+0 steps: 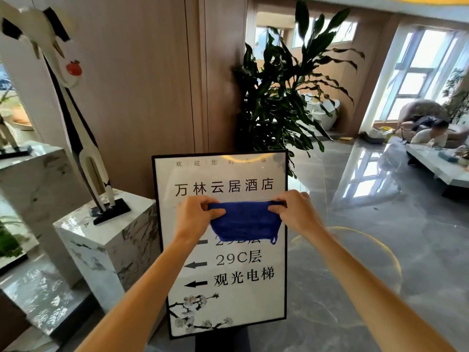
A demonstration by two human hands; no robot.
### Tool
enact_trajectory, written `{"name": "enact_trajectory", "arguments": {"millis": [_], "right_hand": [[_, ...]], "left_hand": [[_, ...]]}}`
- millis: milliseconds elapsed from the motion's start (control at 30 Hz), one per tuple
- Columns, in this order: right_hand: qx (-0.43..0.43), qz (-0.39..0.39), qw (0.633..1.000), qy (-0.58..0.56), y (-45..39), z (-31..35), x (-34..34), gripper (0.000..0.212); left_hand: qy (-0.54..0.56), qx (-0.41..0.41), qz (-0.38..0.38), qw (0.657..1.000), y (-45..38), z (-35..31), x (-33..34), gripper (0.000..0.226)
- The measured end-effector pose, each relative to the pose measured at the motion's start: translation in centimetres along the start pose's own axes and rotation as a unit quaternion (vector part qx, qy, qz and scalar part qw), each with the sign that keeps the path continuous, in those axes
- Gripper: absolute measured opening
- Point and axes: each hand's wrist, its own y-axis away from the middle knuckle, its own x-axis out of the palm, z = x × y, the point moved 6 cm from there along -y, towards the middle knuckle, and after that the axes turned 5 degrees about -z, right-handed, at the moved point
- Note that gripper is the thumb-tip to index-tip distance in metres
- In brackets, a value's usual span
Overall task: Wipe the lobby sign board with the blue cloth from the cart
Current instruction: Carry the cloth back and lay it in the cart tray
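Blue cloth (245, 221): soft, napped fabric, folded to a rough band, sagging in a shallow curve between two hands, a small loop hanging at its lower right corner. Held up in front of the middle of the sign board (223, 250), covering part of one printed line; whether touching the board's face cannot be told. Sign board: flat upright rectangle, thin black frame, glossy white face with black characters, three left-pointing arrows and a painted blossom branch at the bottom. Left hand (194, 215): fingers curled, thumb and fingers pinching the cloth's upper left corner. Right hand (295, 212): fingers likewise curled, pinching the upper right corner. Both forearms bare. To the left, a white marble block (106, 250) with grey veins, square-edged, bearing a slim black-and-white crane figure (83, 138) on a dark flat base. Behind the board, a tall plant (284, 97) with long dark leaves. Grey polished stone floor (380, 250), mirror-bright with window reflections.
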Motion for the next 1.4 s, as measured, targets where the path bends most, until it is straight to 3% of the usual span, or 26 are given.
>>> {"name": "enact_trajectory", "arguments": {"millis": [300,533,700,1033,1400], "right_hand": [[0.093,0.003,0.996,0.003,3.1,-2.6,1.6,0.017],[0.181,-0.038,0.982,0.025,7.4,-2.8,2.2,0.014],[0.246,-0.072,0.966,0.037,12.0,-2.7,2.1,0.011],[0.345,-0.129,0.927,0.061,23.5,-2.5,0.2,0.016],[0.441,-0.231,0.864,0.071,39.9,-1.4,-5.1,0.013]], "left_hand": [[0.025,-0.005,0.071,0.997,-0.3,2.7,2.6,0.034],[0.050,0.022,0.167,0.984,-0.2,4.8,4.8,0.015],[0.059,0.066,0.224,0.970,1.6,5.1,6.4,0.014],[0.079,0.111,0.352,0.926,8.6,3.2,10.3,0.018],[0.127,0.180,0.462,0.859,20.7,-3.2,14.6,0.019]]}}
